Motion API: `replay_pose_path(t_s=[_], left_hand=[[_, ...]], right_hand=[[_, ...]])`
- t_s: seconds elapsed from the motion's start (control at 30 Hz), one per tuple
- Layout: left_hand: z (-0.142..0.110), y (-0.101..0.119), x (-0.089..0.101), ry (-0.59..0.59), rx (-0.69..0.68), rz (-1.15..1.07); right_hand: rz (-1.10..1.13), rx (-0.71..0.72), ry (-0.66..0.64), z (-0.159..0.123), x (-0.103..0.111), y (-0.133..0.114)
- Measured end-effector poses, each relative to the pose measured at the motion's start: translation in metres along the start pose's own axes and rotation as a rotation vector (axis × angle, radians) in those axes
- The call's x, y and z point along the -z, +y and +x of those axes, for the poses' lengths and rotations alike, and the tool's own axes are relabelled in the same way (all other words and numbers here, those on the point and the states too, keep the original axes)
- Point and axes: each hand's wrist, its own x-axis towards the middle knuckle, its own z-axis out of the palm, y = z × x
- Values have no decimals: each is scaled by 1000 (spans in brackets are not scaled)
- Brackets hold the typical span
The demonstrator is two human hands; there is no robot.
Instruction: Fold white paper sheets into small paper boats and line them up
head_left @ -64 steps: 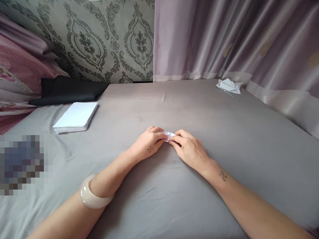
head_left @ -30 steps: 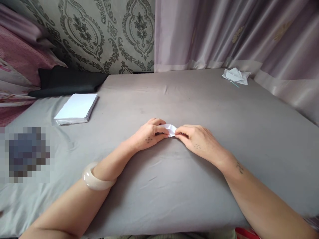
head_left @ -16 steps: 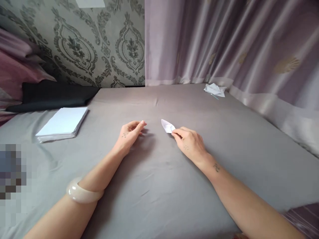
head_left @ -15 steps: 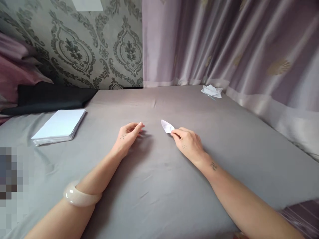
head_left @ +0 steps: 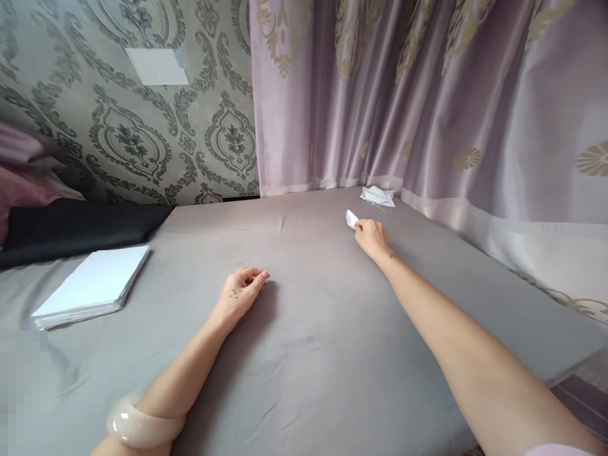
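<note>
My right hand (head_left: pixel 371 235) is stretched far out over the grey bed sheet (head_left: pixel 304 354), its fingers pinched on a small folded white paper piece (head_left: pixel 352 219). Just beyond it, near the curtain, lies a little pile of folded white papers (head_left: pixel 378 196). My left hand (head_left: pixel 242 289) rests on the sheet near the middle, fingers loosely curled, with nothing in it. A pale bangle (head_left: pixel 142 424) sits on my left forearm.
A stack of white paper sheets (head_left: pixel 90 287) lies at the left on the sheet. Behind it is a black cushion (head_left: pixel 76 231). A patterned wall (head_left: pixel 142 139) and a mauve curtain (head_left: pixel 427 101) close off the far side and the right.
Both hands held the folded paper together; my left hand let go and stayed on the sheet. My right hand carried the paper far forward and right, close to the pile.
</note>
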Motion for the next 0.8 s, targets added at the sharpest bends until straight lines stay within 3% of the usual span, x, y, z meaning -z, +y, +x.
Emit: replay_pose_path(t_s=[0.23, 0.43, 0.57, 0.8], left_hand=[[1, 0, 0, -15, -34, 42], [-1, 4, 1, 0, -66, 68], [0, 2, 2, -16, -72, 78], [-1, -1, -3, 8, -20, 54]], right_hand=[[40, -63, -57, 30, -11, 10], [87, -63, -56, 25, 1, 12], [111, -50, -17, -10, 7, 4], [247, 468, -244, -121, -10, -61]])
